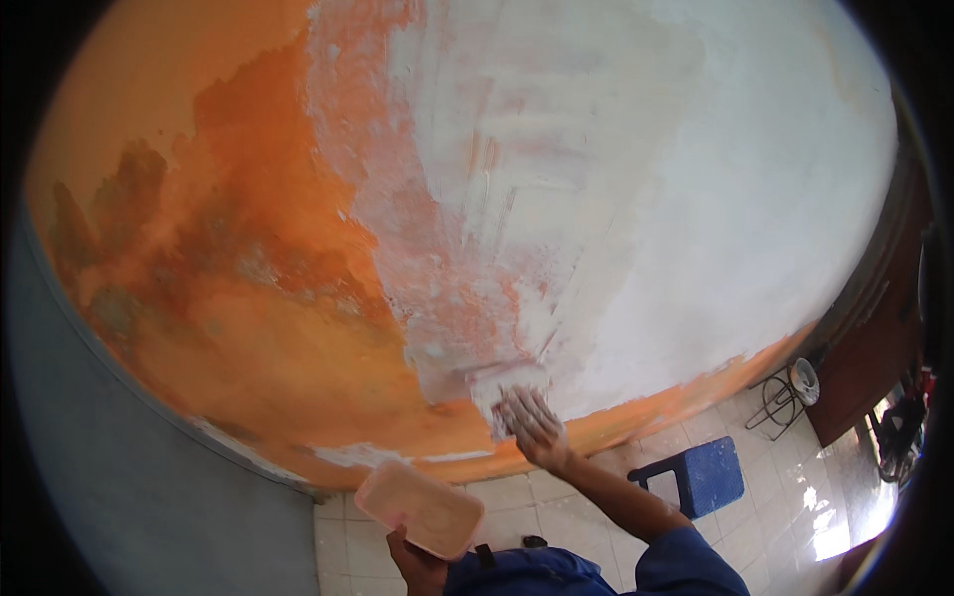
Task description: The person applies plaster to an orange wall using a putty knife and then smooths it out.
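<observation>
My right hand (534,425), smeared with white, presses a flat pale spreader (492,387) against the lower part of the wall (646,219). Its fingers are closed over the back of the spreader, and the grip itself is partly hidden. White filler covers the wall's right side; a thinner, streaky layer lets pinkish orange show through along the middle. Low at the left, my left hand (417,564) grips a shallow, rounded pink tray (425,512) by its near edge. The tray tilts toward the wall, and a pale coating lies inside it.
Bare orange paint with dark stains (238,238) spans the wall's left side. A grey wall (149,447) meets it at the corner. On the tiled floor (775,487) stand a blue stool (701,477) and a metal stand (777,405) with a white bucket (803,380). A brown door (870,368) is at right.
</observation>
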The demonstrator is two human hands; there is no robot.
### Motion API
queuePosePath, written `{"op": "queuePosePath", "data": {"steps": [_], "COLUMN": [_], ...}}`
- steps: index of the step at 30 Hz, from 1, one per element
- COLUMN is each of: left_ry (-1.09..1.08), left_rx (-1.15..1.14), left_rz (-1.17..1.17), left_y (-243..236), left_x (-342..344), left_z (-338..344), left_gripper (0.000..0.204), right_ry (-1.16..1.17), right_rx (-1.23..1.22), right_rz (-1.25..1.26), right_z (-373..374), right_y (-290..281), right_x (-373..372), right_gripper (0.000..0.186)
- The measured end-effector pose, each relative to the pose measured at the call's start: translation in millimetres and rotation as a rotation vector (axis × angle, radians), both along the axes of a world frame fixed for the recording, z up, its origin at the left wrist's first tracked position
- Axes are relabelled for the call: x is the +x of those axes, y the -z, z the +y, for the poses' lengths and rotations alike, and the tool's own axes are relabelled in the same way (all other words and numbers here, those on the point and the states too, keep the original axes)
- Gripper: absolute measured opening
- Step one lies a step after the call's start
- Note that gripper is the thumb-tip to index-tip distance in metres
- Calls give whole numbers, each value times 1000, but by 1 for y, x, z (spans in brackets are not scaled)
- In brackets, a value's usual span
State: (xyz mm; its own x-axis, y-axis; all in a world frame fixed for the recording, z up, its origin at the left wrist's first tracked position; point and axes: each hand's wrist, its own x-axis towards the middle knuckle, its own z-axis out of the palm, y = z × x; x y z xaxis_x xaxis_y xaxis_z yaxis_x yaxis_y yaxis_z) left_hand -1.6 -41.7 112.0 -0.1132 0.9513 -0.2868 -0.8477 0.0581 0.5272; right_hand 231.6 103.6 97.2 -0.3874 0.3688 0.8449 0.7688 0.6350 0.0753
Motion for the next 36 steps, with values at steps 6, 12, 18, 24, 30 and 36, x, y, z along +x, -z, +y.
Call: {"op": "queuePosePath", "data": {"steps": [6,12,18,24,30,36], "left_ry": [-51,2,-38,-84,-97,29], "left_rx": [1,32,37,26,-216,48], "left_rz": [43,45,-24,80,46,87], "left_y": [2,10,-1,-1,8,-10], "left_x": [-9,-7,7,6,-1,17], "left_z": [-5,4,1,2,-3,5], "left_gripper": [63,72,63,63,64,65], "right_ry": [159,294,129,69,388,248], "right_rx": [222,383,127,89,493,345], "right_rz": [81,49,53,62,173,144], "right_z": [5,58,37,-23,21,44], "right_y": [-80,-156,-40,-23,-159,-134], "right_x": [28,66,42,38,87,86], "right_gripper": [17,40,42,24,22,34]}}
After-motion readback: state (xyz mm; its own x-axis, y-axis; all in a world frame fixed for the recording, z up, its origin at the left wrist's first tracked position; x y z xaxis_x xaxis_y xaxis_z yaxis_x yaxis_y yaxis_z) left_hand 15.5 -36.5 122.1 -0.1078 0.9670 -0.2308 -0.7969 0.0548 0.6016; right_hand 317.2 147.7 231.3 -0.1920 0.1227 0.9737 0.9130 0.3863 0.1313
